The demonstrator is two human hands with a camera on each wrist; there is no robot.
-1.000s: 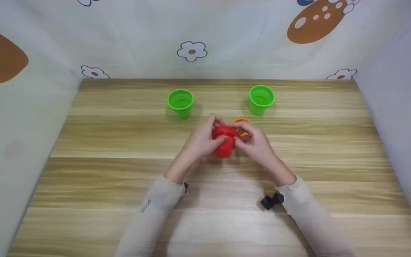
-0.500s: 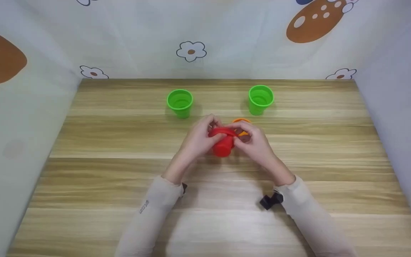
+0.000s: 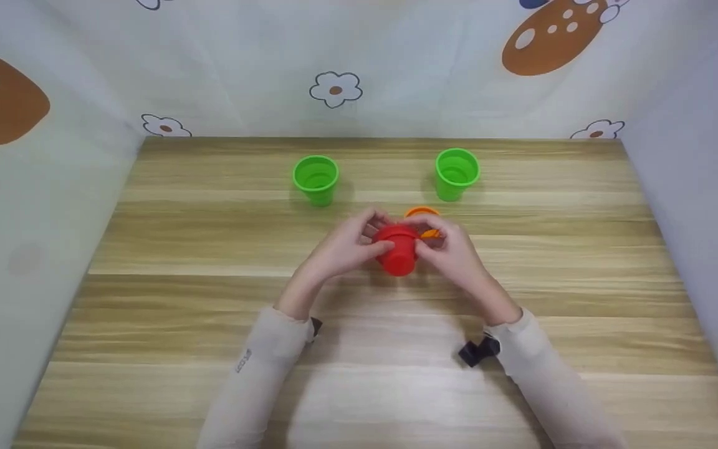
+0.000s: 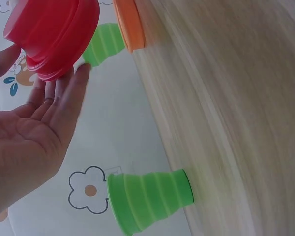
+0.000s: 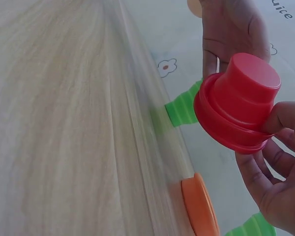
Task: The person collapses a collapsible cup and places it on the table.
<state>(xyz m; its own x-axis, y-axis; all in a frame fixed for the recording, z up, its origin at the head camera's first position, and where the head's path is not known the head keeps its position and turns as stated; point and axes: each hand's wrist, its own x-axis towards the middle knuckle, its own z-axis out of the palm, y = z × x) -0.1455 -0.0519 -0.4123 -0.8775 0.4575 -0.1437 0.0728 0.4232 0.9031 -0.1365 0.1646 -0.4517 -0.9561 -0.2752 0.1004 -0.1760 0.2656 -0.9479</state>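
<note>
A red collapsible cup (image 3: 399, 252), partly folded, is held above the table between both hands. Its narrow base faces toward the person, and its wider rim faces away. My left hand (image 3: 349, 246) grips it from the left, the thumb against the side and the fingers (image 4: 64, 98) at the rim. From the right, my right hand (image 3: 452, 255) pinches the rim between thumb and fingers (image 5: 255, 177). Just behind the right hand sits a low orange cup (image 5: 196, 204), partly hidden in the head view. The inside of the red cup is out of sight.
Two green collapsible cups stand upright and extended toward the back of the wooden table (image 3: 209, 237): a left one (image 3: 316, 181) and a right one (image 3: 457, 174). A patterned cloth (image 3: 259, 75) hangs behind the table, with pale walls on both sides.
The red cup has shifted slightly right, and its bent rim now looks rounder. My left wrist has moved a little left and its fingers have shifted on the cup. The green cups stay put.
</note>
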